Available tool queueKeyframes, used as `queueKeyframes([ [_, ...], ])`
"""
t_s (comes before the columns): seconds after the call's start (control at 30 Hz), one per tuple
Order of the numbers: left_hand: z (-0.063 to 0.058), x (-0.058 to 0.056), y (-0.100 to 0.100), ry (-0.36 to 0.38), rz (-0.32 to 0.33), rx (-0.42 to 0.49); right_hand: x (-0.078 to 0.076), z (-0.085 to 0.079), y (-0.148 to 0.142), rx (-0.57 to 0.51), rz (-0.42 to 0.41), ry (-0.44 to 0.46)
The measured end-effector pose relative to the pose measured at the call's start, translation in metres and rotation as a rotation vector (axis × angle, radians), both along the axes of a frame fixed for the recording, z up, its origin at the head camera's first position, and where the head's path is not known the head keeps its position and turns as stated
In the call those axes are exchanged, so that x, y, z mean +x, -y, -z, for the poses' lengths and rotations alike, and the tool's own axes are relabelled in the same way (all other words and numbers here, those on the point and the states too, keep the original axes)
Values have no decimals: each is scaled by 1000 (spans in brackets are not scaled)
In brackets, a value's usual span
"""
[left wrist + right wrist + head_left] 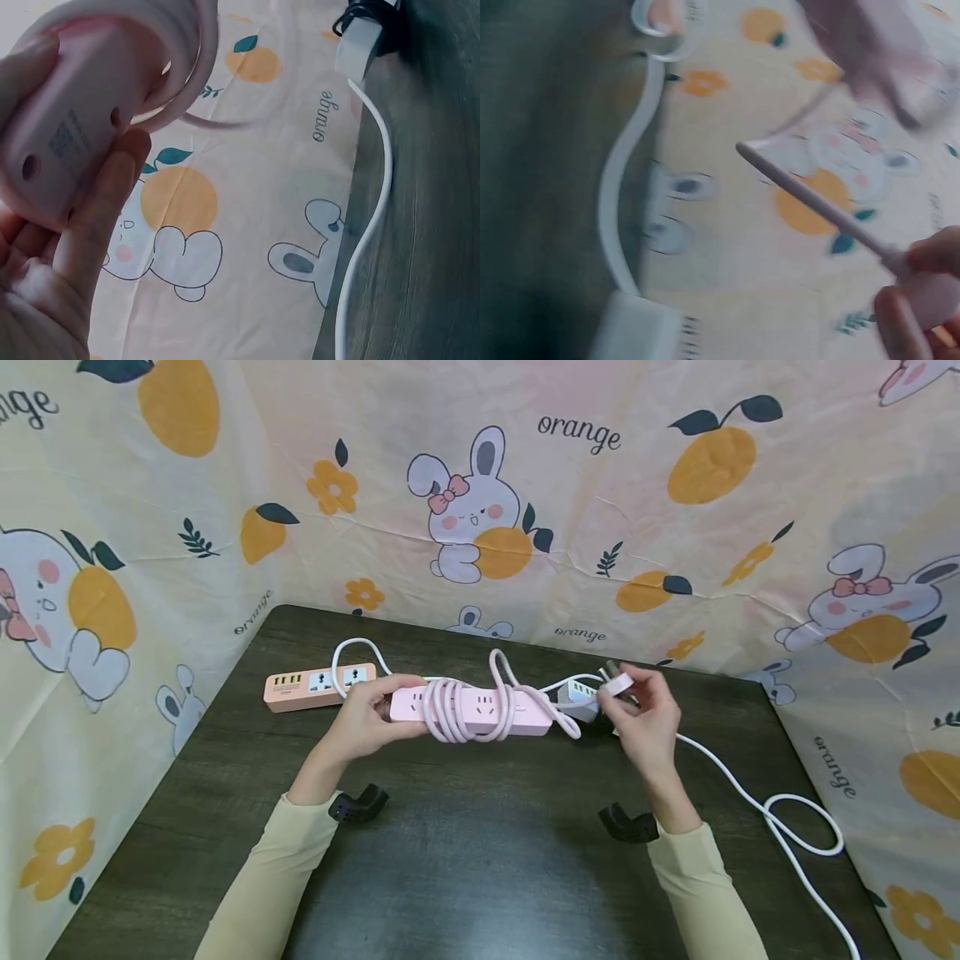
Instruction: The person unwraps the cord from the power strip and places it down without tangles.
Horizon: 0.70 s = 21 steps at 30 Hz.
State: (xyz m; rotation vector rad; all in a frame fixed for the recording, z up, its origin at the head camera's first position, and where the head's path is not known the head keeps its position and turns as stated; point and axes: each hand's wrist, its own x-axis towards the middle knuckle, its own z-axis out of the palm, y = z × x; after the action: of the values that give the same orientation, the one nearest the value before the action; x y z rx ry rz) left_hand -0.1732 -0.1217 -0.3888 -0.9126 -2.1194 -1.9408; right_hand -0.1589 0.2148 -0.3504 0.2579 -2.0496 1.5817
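Note:
My left hand (363,720) grips one end of a pink power strip (534,713), held up above the table. Its pink cord (447,712) is wound several times around the strip's middle, with loose loops standing off at the top and right. In the left wrist view the strip's underside (82,112) shows a printed label and screw holes. Over to the right, my right hand (647,714) pinches the plug (618,683) of that cord between thumb and fingers, prongs pointing up and away. The right wrist view shows the cord running from the plug (928,298) toward the blurred strip.
Behind the pink strip, an orange power strip (300,688) lies at the back left of the dark table (465,860). A white power strip (576,697) stands at the back right, beside something black. White cord (738,781) trails down the right side. A printed cloth hangs behind.

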Motion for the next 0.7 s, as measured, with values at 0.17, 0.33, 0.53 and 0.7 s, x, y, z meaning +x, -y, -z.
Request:
queueKeyframes([
  [0.17,2,0,-2,-28,-8,-50,-4,-26,-12,-250,-77,-270],
  [0.33,10,-3,-2,-58,-112,-61,26,-50,0,-427,-226,-412],
  [0.53,13,-7,-1,-63,-261,7,65,-53,2,-341,-636,-337],
  [0.7,6,-10,0,-68,-304,117,66,-36,-4,-9,-609,19],
])
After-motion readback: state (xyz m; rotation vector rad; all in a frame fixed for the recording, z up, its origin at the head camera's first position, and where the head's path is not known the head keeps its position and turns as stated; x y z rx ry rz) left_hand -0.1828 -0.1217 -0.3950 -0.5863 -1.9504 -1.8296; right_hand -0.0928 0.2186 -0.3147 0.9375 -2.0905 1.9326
